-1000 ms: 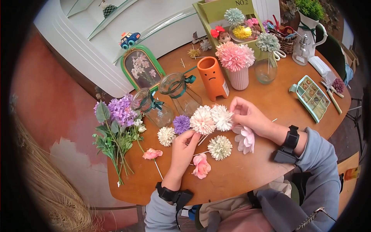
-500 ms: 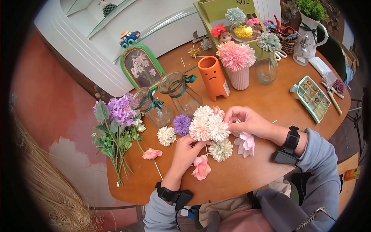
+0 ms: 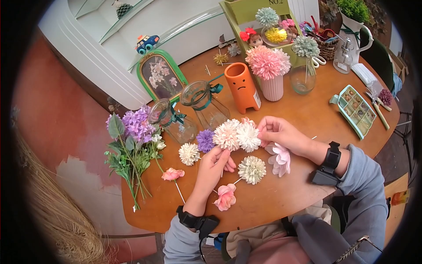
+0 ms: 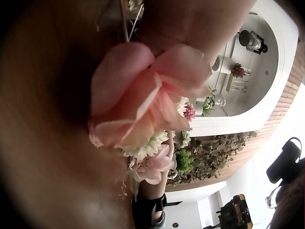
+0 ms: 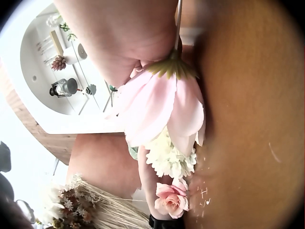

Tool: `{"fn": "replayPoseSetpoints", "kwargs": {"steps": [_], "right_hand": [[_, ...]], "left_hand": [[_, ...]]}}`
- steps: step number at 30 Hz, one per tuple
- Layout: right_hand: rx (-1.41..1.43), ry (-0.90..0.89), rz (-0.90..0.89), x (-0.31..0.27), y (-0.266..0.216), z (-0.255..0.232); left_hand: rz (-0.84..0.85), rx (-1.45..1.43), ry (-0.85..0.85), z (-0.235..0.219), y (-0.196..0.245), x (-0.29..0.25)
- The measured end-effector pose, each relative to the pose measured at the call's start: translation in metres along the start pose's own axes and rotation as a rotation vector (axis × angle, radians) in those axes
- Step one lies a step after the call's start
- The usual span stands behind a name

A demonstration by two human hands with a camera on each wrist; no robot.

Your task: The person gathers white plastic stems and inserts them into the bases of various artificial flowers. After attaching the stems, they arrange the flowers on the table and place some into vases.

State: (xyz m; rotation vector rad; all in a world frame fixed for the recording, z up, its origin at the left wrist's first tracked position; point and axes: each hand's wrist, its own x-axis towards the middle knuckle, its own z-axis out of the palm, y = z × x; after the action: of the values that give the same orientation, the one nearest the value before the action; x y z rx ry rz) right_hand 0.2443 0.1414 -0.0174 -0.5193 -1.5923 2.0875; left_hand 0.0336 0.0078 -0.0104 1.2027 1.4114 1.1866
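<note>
My left hand (image 3: 215, 165) pinches artificial flowers just below their heads. The bunch has a pale peach pompom flower (image 3: 227, 135) and a white pompom flower (image 3: 249, 136), with a pink bloom partly hidden behind. At the white flower's right edge, my right hand (image 3: 281, 134) pinches its petals with thumb and fingers. A purple pompom flower (image 3: 205, 141) and a cream one (image 3: 189, 154) lie left of the bunch. Below it are a greenish-white pompom flower (image 3: 252, 170) and a pink rose (image 3: 225, 197). A pale pink flower (image 3: 279, 159) lies under the right hand.
Two glass vases (image 3: 200, 105) with green ribbons stand behind the hands, beside an orange frowning-face vase (image 3: 242, 90). Purple flowers with leafy stems (image 3: 134, 127) lie at the left. A sectioned tray (image 3: 356, 112) and pliers (image 3: 379, 112) are at the right.
The bunch dipped toward the person, over the greenish-white flower, then rose back; both hands moved with it. The pink rose shifted slightly left and nearer the person.
</note>
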Motion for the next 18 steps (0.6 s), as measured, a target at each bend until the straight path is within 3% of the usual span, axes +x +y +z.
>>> {"fn": "replayPoseSetpoints", "kwargs": {"steps": [6, 15, 18], "right_hand": [[0.045, 0.068, -0.021, -0.003, -0.006, 0.009], [-0.174, -0.171, -0.067, 0.002, 0.005, 0.002], [-0.258, -0.160, -0.263, -0.002, -0.003, 0.011]], "left_hand": [[-0.005, 0.011, -0.010, 0.000, 0.001, 0.000], [-0.002, 0.108, -0.053, 0.005, 0.004, -0.004], [-0.018, 0.193, -0.065, 0.006, 0.007, -0.005]]}}
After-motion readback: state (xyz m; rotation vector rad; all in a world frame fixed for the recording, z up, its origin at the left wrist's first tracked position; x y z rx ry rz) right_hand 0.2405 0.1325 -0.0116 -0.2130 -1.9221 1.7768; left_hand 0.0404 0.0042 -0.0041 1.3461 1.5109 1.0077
